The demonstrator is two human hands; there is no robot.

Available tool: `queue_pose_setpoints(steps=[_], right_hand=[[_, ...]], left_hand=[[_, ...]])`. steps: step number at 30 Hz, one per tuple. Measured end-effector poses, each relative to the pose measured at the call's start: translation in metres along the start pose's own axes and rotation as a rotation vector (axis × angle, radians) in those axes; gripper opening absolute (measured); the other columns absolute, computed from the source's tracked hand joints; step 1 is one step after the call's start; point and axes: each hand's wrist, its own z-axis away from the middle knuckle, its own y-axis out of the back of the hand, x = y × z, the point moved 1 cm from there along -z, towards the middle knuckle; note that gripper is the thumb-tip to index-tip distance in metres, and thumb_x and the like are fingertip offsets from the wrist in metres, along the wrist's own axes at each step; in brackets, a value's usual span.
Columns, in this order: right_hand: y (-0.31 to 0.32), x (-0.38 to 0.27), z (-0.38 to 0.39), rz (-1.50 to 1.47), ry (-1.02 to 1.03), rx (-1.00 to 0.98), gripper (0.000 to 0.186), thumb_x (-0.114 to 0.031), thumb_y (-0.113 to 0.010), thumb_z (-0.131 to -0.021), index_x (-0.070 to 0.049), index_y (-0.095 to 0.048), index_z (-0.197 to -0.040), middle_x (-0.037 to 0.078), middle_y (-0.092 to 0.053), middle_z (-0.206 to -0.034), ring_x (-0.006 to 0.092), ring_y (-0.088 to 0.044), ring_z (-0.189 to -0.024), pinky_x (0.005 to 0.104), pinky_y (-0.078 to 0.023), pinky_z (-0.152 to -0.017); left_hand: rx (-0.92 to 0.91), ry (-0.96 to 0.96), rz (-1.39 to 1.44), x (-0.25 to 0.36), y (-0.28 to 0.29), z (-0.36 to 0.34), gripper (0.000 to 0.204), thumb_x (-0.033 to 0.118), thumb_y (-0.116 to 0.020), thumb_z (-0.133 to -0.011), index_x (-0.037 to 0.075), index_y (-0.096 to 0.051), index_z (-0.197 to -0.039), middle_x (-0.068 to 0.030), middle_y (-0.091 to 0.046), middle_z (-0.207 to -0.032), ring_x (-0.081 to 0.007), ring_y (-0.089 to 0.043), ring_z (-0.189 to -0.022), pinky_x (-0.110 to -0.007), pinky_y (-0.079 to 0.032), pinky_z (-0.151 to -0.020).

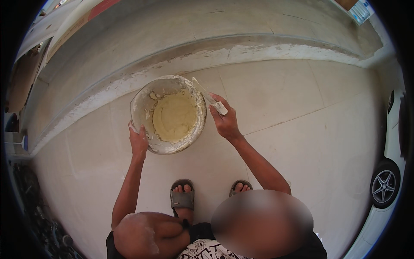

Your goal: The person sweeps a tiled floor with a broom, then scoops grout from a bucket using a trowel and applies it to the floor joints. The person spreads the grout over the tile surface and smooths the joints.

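Note:
A round bucket (199,131) smeared with pale dried material sits on the tiled floor in front of me. Inside it lies a thick, cream-yellow paste (174,117), fairly smooth on top, with clumps along the inner wall. At the bucket's left side my left hand (139,142) is closed on the rim, thumb toward the front. My right hand (225,119) grips the pale handle of a putty knife (219,106) just right of the bucket. Its blade points up and left, close to the rim; whether it touches I cannot tell.
Beyond the bucket runs a raised concrete step (241,52) with a rough, flaking edge. A white car (366,231) stands at far right, its wheel (384,183) showing. Dark machine-like parts (43,211) fill the lower left. My sandalled feet (183,197) are just below the bucket.

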Motion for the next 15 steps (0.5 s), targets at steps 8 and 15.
queue_pose_setpoints(steps=[8, 15], right_hand=[[0.006, 0.002, -0.0063, 0.245, 0.273, -0.231, 0.054, 0.015, -0.054, -0.077, -0.011, -0.056, -0.125, 0.007, -0.057, -0.129, 0.0314, -0.05, -0.123, 0.0409, -0.046, -0.102], [0.0059, 0.0024, -0.0054, 0.458, 0.352, -0.335, 0.058, 0.016, -0.051, -0.076, -0.015, -0.058, -0.125, 0.005, -0.056, -0.131, 0.0297, -0.049, -0.122, 0.0418, -0.043, -0.102]], left_hand=[[-0.014, 0.02, 0.057, -0.0071, -0.0003, -0.0041, 0.051, 0.013, -0.048, -0.096, 0.004, -0.03, -0.143, -0.023, -0.057, -0.122, -0.03, -0.058, -0.109, -0.038, -0.044, -0.093], [-0.035, 0.008, 0.079, -0.0002, 0.0004, -0.0007, 0.051, 0.012, -0.049, -0.096, 0.004, -0.029, -0.143, -0.0214, -0.057, -0.123, -0.0274, -0.057, -0.109, -0.036, -0.043, -0.093]])
